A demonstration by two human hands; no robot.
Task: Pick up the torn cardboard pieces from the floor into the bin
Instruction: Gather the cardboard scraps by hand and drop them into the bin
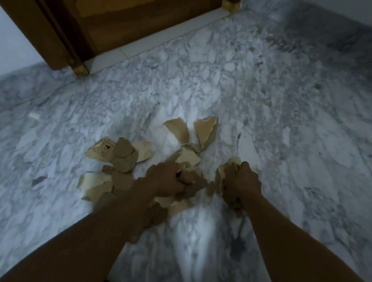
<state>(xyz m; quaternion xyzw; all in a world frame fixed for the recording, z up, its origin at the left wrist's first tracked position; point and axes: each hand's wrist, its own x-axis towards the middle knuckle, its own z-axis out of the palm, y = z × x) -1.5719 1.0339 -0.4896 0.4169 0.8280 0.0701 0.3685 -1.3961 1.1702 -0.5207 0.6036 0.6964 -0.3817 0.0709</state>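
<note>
Tan cardboard pieces (177, 128), grey-veined marble floor (281, 107)

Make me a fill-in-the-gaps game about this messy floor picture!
The left hand and right hand each hold torn ____.
More pieces lie on the marble ____.
Behind them stands a wooden ____.
Missing words: cardboard, floor, door.
</note>
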